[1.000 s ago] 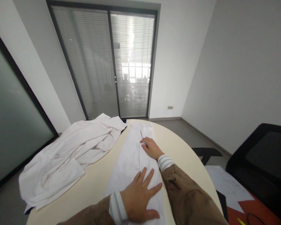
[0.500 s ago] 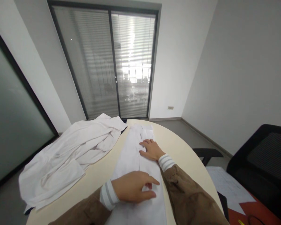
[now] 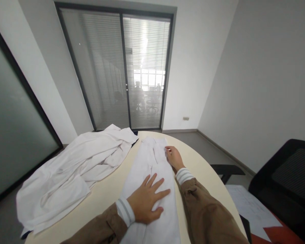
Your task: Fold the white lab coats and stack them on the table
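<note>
Dark-framed glazing (image 3: 109, 71) with slatted blinds (image 3: 147, 51) sat at 11-12 o'clock, frosted panel (image 3: 12, 115) at 9. Small wall plate (image 3: 185, 118) was at 3. Black mesh-backed chair (image 3: 295, 169) stood near 4; white papers (image 3: 251, 206) lay just beside it, partly over a red surface (image 3: 284, 235).

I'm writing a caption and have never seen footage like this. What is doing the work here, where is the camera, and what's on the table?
There is no machine: these are one person's two bare hands. The view comes from a camera worn on that person's head, looking forward and down.

On the pale table lies a long folded cloth, with a rumpled cloth to its left; both are white.

The left hand lies spread over the folded cloth. The right hand is at its right edge, fingers curled; whether they grip it is hard to tell.

Off to the right stands a black chair.
</note>
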A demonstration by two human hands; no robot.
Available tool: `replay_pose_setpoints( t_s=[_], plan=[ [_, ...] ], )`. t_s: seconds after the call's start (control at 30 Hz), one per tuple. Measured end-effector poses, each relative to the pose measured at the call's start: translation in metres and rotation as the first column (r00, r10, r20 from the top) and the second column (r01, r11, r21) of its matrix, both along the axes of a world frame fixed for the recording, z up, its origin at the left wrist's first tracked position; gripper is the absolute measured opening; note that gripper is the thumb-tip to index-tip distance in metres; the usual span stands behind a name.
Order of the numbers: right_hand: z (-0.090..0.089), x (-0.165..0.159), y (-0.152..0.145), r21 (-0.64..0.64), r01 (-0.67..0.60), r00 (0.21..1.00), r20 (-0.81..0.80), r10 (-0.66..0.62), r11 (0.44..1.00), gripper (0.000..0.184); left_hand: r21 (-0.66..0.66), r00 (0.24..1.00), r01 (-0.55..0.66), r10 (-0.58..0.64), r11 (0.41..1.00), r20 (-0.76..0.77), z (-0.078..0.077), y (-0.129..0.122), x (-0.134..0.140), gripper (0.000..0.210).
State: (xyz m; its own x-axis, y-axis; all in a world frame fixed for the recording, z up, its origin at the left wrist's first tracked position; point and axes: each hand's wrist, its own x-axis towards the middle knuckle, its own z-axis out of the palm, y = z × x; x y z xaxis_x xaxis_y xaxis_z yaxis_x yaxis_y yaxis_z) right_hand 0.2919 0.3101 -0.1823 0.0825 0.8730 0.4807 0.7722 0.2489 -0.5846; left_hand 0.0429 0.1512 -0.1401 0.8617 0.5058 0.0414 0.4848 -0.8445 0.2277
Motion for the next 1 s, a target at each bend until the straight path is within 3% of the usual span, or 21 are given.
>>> replay_pose_setpoints(
  t_s=[0.27,0.53,0.73,1.0],
  plan=[
    [-0.012,0.017,0.046,-0.078,0.053,0.999,0.004,-0.053,0.996,0.039,-0.053,1.000,0.016,-0.016,0.998,-0.004,0.000,0.007,0.003,0.076],
    [-0.014,0.027,0.075,-0.143,0.057,0.998,-0.007,-0.059,0.988,0.029,-0.077,0.999,0.033,-0.032,0.996,0.019,0.000,0.016,0.001,0.071],
    [-0.013,0.042,0.085,-0.107,0.191,0.979,-0.057,-0.198,0.976,0.034,-0.080,0.999,0.032,-0.030,0.996,0.031,-0.002,0.017,0.002,0.071],
    [-0.002,0.032,0.077,-0.042,0.161,0.986,-0.033,-0.163,0.986,0.033,-0.067,0.999,0.029,-0.028,0.997,0.023,-0.004,0.016,0.003,0.072]
  ],
)
